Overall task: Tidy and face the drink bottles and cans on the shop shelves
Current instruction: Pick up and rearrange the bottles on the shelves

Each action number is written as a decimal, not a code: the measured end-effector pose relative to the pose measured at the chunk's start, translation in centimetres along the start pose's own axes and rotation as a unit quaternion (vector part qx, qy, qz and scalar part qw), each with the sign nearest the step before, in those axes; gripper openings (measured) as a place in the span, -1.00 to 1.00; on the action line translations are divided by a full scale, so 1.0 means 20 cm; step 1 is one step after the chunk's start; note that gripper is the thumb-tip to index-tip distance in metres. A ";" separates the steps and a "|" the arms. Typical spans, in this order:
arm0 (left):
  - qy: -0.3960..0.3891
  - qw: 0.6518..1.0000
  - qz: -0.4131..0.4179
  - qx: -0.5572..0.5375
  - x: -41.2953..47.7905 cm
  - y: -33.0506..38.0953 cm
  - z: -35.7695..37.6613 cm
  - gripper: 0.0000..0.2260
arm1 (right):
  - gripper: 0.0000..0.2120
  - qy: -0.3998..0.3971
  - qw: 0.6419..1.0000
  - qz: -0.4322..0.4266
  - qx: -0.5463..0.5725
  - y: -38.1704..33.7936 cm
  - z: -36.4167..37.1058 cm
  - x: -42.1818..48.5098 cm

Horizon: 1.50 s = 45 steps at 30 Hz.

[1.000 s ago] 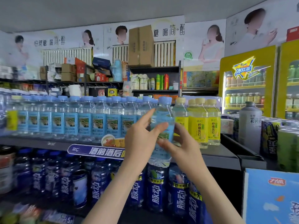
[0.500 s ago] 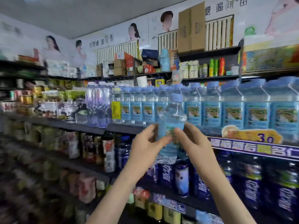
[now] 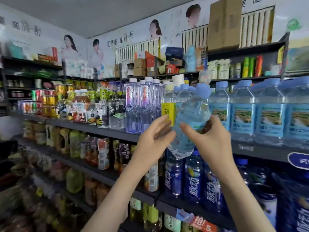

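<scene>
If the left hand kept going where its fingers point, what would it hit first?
Probably the tilted water bottle that the right hand grips; fingertips of the left hand are almost on it. Depth is unclear: the yellow-labelled bottle stands behind.

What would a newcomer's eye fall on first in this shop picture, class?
A tilted water bottle, gripped by the right hand with the left hand open beside it, centre frame. Right of it, blue-capped water bottles line the shelf; dark blue drink bottles stand below.

Clear water bottle [image 3: 190, 114], pale-blue cap, blue label; lower-shelf bottles [image 3: 194, 180] dark blue; neighbour bottle [image 3: 168, 108] yellow label.
</scene>
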<state>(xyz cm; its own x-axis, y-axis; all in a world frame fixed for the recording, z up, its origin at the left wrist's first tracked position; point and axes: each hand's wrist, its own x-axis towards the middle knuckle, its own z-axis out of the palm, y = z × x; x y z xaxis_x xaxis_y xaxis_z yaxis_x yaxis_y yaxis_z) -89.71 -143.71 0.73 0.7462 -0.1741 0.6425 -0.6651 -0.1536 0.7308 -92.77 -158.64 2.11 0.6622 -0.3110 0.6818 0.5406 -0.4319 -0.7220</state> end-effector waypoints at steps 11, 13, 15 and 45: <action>0.045 0.987 -0.010 0.155 0.62 -0.39 0.01 -0.74 | -0.63 0.113 0.993 0.005 -0.016 0.10 0.24 0.27; 0.029 0.987 -0.016 0.158 0.68 -0.42 0.03 -0.71 | -0.67 0.126 0.992 0.005 -0.024 0.11 0.25 0.26; 0.002 0.989 -0.029 0.147 0.73 -0.44 0.05 -0.67 | -0.72 0.142 0.989 0.009 -0.039 0.10 0.25 0.24; 0.024 0.996 0.083 0.012 0.59 -0.60 -0.52 -0.65 | -0.55 0.197 0.891 -0.066 -0.404 0.23 0.87 0.45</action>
<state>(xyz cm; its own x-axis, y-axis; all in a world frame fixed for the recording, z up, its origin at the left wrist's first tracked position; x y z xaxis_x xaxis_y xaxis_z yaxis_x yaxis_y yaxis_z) -72.55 -133.72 1.93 0.6257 -0.1531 0.7649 -0.7798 -0.1491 0.6081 -75.29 -148.65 2.89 0.3011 -0.4171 0.8575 -0.0545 -0.9053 -0.4212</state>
